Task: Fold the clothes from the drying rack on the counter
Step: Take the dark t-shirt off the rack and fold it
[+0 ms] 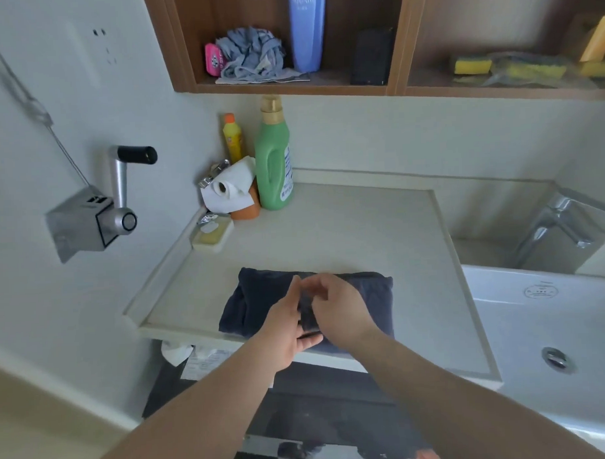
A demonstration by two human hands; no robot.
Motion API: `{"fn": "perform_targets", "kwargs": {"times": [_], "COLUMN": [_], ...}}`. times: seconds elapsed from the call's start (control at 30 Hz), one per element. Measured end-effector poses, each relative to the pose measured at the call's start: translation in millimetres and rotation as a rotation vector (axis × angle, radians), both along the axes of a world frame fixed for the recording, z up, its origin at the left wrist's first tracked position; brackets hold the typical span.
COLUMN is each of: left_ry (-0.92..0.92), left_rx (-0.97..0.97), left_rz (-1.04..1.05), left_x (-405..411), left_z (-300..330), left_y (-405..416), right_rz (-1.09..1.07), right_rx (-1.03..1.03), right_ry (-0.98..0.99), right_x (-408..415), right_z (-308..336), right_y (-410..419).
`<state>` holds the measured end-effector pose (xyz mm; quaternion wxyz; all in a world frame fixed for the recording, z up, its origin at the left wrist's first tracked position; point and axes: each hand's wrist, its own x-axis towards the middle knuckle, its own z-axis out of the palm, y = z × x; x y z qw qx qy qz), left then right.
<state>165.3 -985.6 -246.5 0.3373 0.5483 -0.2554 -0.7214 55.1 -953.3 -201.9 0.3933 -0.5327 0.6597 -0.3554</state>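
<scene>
Head view, frame centre: my left hand (286, 333) and right hand (341, 307) pinch a small dark cloth (307, 313) between them. Both hover over the folded navy garment (248, 300) on the counter (363, 234).

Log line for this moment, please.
hands: left and right hold small dark item | folded navy garment on counter

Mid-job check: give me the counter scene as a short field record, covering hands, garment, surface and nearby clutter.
garment: dark navy folded cloth, lying flat near the counter's front edge
small item: dark piece of fabric held between both hands above the folded cloth; blurred, type unclear
left hand: grips the small fabric's lower end
right hand: pinches its upper part
surface: pale counter
back left corner: green detergent bottle, yellow bottle, paper roll, soap dish
right: white sink, faucet
</scene>
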Motion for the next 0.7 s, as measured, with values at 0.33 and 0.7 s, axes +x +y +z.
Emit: {"fn": "perform_targets", "kwargs": {"times": [0.33,0.7], "left_ry": [-0.330,-1.243], "left_rx": [-0.279,-0.803], "left_rz": [-0.272,-0.453], "left_x": [-5,-10], "left_z": [-13,-42], "left_y": [-14,-10], "right_rz": [-0.224,0.107], "right_rx": [-0.026,0.108], "right_ry": [0.507,0.954], "right_x": [-53,-57], "right_z": [-56,-90], "right_y": [4,15]}}
